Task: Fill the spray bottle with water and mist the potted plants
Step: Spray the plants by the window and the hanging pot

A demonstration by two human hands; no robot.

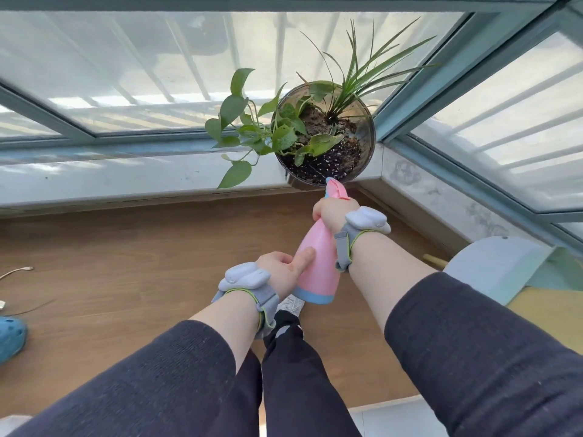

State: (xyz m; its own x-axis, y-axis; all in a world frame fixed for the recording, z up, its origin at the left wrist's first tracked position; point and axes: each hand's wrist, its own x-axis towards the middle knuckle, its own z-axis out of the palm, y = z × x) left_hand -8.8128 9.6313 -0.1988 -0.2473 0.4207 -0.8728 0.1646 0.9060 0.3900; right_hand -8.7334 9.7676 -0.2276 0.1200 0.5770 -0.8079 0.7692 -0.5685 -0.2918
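Right hand (331, 214) is wrapped round the neck of the pink spray bottle (317, 266), just under the spray head; fingers are curled on the far side, and whether one is on the trigger cannot be told. Left hand (282, 271) steadies the lower body of the bottle, index finger laid straight along its side, other fingers hidden behind it. Bottle is tilted forward, blue base towards the person, nozzle (335, 187) pointing away.

Potted plant (325, 134) sits on the window sill (126, 178), just beyond the right hand, with the nozzle at its near rim. Broad leaves trail to the left of the pot, thin blades rise at the back.

Wrist trackers (367, 220) on both arms. Blue clog (11, 337) lies on the floor, far left of the left hand.
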